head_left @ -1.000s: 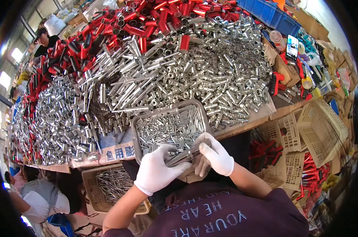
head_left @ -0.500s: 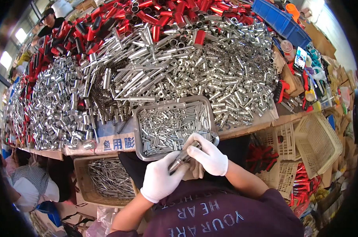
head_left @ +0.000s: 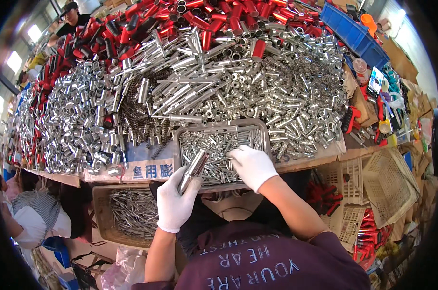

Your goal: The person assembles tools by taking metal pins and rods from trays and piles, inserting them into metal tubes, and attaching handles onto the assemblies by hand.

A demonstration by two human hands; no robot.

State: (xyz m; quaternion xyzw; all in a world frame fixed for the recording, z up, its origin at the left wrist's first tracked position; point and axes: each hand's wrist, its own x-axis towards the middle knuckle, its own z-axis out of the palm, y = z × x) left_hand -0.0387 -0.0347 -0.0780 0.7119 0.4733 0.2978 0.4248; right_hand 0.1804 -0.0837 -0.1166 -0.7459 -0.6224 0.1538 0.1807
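My left hand (head_left: 176, 200), in a white glove, is closed around a shiny metal tube (head_left: 193, 169), which stands tilted up over the left front of the grey tray (head_left: 266, 140). Small silver pins and fittings (head_left: 211, 147) fill that tray. My right hand (head_left: 252, 166), also gloved in white, reaches over the tray's right side. Its thumb and fingers are drawn together down at the small parts; whatever is between them is hidden.
Behind the tray lie heaped metal fittings (head_left: 291, 96), dark springs (head_left: 134, 108) and red tubes (head_left: 236, 24). A basket of thin metal rods (head_left: 134, 212) sits below the table at left. Plastic crates (head_left: 390, 181) stand at right. Another person (head_left: 71, 19) is at far left.
My hands have parted. The left moved left and up with the metal tube, while the right let go of it and went forward into the tray.
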